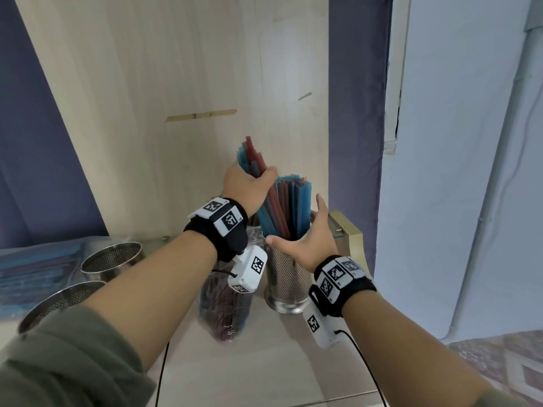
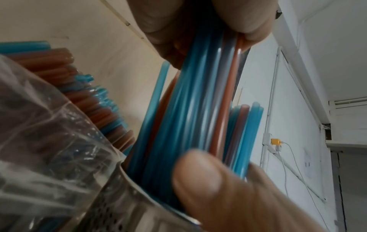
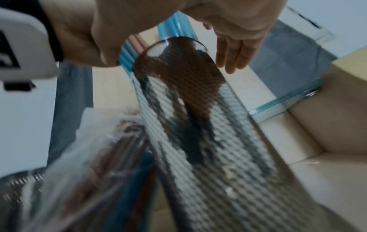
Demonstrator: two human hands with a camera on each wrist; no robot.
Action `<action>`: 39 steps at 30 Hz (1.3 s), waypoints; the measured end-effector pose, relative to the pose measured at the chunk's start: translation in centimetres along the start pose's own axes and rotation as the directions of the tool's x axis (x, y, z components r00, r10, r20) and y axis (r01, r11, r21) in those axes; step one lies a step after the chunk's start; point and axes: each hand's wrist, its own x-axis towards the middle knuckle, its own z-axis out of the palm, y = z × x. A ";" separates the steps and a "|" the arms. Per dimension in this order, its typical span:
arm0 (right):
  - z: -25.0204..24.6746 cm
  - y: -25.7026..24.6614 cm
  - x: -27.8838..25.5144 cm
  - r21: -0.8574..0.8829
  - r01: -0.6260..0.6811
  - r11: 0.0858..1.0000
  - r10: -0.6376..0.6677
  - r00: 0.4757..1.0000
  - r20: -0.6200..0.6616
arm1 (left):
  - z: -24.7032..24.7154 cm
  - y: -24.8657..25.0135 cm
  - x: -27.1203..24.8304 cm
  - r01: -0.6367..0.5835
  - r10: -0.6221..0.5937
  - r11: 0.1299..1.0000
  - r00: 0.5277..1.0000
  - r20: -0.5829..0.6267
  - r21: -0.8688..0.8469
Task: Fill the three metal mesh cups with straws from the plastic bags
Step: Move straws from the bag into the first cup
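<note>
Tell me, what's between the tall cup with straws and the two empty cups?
A clear plastic bag of red and blue straws stands beside the filled mesh cup, between it and the empty cups. The head view shows it.

Soft, even indoor light; wide-angle edge bending; heavy close-range blur in wrist views.

no readable text, only square coded markers on the wrist bands [image 1: 227,220], no brands

Three metal mesh cups [image 1: 286,277], one beside the fingers holding straws [image 1: 289,207], two [image 1: 113,257] [image 1: 60,302] well left, two plastic bags [image 1: 224,306] [image 1: 32,268], two hands [image 1: 248,186] [image 1: 308,240]
</note>
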 end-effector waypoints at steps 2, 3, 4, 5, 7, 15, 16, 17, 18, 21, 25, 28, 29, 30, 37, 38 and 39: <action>0.3 -0.7 0.7 0.040 0.012 0.999 -0.013 1.000 0.023 | 0.3 -0.4 0.1 0.002 -0.003 1.000 0.999 0.035 0.027; 0.5 -0.7 0.9 0.032 0.018 0.999 -0.019 0.999 0.036 | 0.5 -0.8 0.1 0.008 -0.011 0.999 0.998 0.065 0.051; 0.6 -0.6 1.0 0.020 0.025 0.999 -0.026 0.999 0.041 | 0.7 -1.4 0.2 0.031 -0.040 0.996 0.994 0.102 0.082; 0.6 -0.4 1.0 0.018 0.032 0.999 -0.032 0.999 0.039 | 0.9 -2.0 0.3 0.067 -0.085 0.988 0.988 0.127 0.140; 0.9 0.2 0.9 0.044 0.035 0.998 -0.037 0.999 0.038 | 1.3 -3.2 0.4 0.129 -0.167 0.960 0.976 0.137 0.249; 1.0 1.3 0.1 0.133 0.035 0.991 -0.045 0.996 0.072 | 1.2 -2.9 -0.7 0.014 -0.032 0.990 0.992 0.126 0.140; 1.1 1.4 0.1 0.136 0.032 0.990 -0.041 0.997 0.065 | 1.0 -3.1 -0.7 -0.026 0.010 0.992 0.991 0.137 0.123; 1.1 1.4 0.1 0.133 0.027 0.991 -0.035 0.998 0.057 | 0.8 -3.1 -0.8 -0.076 0.056 0.988 0.987 0.151 0.131; 1.2 1.5 0.1 0.132 0.021 0.991 -0.029 0.998 0.053 | 0.5 -3.2 -0.8 -0.143 0.121 0.980 0.980 0.161 0.136; 1.4 1.8 -0.1 0.143 -0.018 0.989 0.011 0.999 0.048 | -0.5 -2.6 -0.8 -0.390 0.337 0.886 0.913 0.230 0.252; 1.8 2.1 -0.2 0.147 -0.054 0.988 0.051 0.998 0.026 | -1.0 -2.5 -1.2 -0.555 0.386 0.755 0.807 0.448 0.349; 1.8 2.0 -0.3 0.136 -0.069 0.988 0.066 0.998 0.022 | -1.2 -3.1 -1.9 -0.572 0.356 0.739 0.779 0.516 0.355; 1.7 2.0 -0.3 0.129 -0.069 0.989 0.066 0.998 0.025 | -1.4 -3.2 -2.0 -0.587 0.385 0.727 0.779 0.495 0.357; 1.7 2.0 -0.3 0.123 -0.067 0.990 0.064 0.998 0.025 | -1.5 -3.3 -2.0 -0.615 0.424 0.700 0.767 0.482 0.362; 1.3 1.5 -0.5 0.078 -0.081 0.994 0.079 0.996 0.031 | -2.7 -3.3 -3.0 -0.512 0.388 0.787 0.844 0.370 0.343; 1.1 1.4 -0.6 0.053 -0.088 0.995 0.086 0.996 0.039 | -3.2 -3.5 -3.3 -0.442 0.365 0.831 0.892 0.268 0.339; 0.9 1.3 -0.6 0.027 -0.092 0.995 0.091 0.995 0.046 | -3.9 -4.0 -3.7 -0.369 0.327 0.862 0.929 0.174 0.349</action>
